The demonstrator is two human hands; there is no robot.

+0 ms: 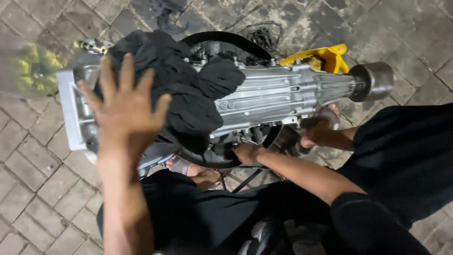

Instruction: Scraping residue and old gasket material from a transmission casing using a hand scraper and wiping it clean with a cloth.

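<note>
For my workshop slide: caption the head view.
Left hand spread over a black cloth on a silver gearbox; right hand reaches underneath.

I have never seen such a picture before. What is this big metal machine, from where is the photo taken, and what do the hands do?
The one picture comes from a camera worn on the person's head, looking straight down. The long silver metal part looks like a vehicle gearbox, lying over a black tyre on a brick-paved floor. A black cloth is draped over the gearbox. The left hand is raised, open, fingers spread, in front of the cloth and holds nothing. The right hand reaches under the gearbox; its fingers are hidden, so a grip cannot be judged. A yellow piece lies behind. Sandalled feet show below.
</note>
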